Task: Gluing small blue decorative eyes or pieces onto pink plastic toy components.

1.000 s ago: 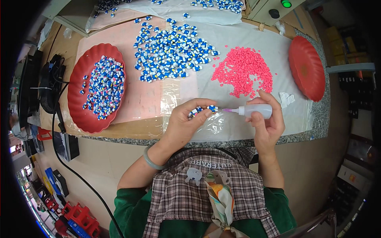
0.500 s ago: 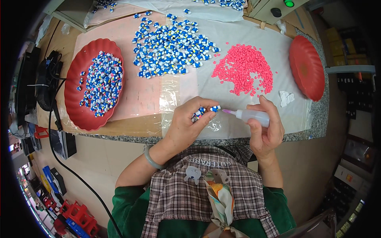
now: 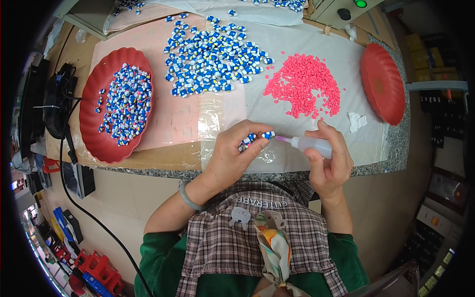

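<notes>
The speckle-edged desk [image 3: 397, 148] is sheeted. A fluted red left tray [image 3: 93, 132] and right tray [image 3: 381, 86] are parted by a blue-white heap [image 3: 213, 59] and a pink heap [image 3: 303, 73]. By the right hand [image 3: 332, 166], a translucent bottle [image 3: 315, 145] is gripped; by the left hand [image 3: 230, 151], just beside the nozzle [image 3: 283, 139], a rounded blue-white piece [image 3: 268, 134] is pinched.

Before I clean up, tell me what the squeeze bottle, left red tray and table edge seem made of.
Squeeze bottle: probably plastic, smooth, judging by its milky, translucent walls.
Left red tray: likely moulded plastic, low sheen, given its evenly coloured, fluted sides.
Table edge: granite-like, dull finish, from its grey speckle; real or imitation stays open.
</notes>
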A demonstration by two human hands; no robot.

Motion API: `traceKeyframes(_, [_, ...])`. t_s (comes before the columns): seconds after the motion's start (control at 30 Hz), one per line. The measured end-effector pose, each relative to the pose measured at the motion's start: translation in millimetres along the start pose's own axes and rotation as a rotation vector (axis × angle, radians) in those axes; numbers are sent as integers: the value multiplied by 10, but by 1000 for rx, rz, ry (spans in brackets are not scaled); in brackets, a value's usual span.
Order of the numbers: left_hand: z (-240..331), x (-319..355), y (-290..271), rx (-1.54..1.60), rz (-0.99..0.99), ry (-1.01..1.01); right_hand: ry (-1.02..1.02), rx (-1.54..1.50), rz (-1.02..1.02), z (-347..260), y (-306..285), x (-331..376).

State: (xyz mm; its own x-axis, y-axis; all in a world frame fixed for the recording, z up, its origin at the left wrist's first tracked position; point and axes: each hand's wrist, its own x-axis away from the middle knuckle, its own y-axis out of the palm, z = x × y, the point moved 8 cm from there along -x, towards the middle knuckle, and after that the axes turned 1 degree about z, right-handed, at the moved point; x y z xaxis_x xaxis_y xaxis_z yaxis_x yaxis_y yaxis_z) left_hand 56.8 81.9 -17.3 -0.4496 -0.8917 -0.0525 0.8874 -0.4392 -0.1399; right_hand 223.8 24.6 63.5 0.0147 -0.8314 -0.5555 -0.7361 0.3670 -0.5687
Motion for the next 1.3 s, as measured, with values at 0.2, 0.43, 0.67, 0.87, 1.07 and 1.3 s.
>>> traceKeyframes(0.2, [-58, 19, -24, 69, 24, -46, 468, -514, 134, 481, -41, 107])
traceKeyframes(0.43, [-50, 87, -58, 112, 29, -122, 798, -791, -17, 870, 219, 204])
traceKeyframes(0.67, [-68, 78, -54, 111, 33, -93, 394, 47, -136, 678, 254, -108])
traceKeyframes(0.87, [-62, 84, -55, 113, 33, -67, 478, 57, -118, 737, 150, -102])
traceKeyframes(1.07, [-51, 78, -46, 108, 21, -72, 421, 63, -50, 760, 86, -22])
traceKeyframes(1.3, [-64, 76, -53, 94, 27, -60, 354, 272, -153, 657, 327, -104])
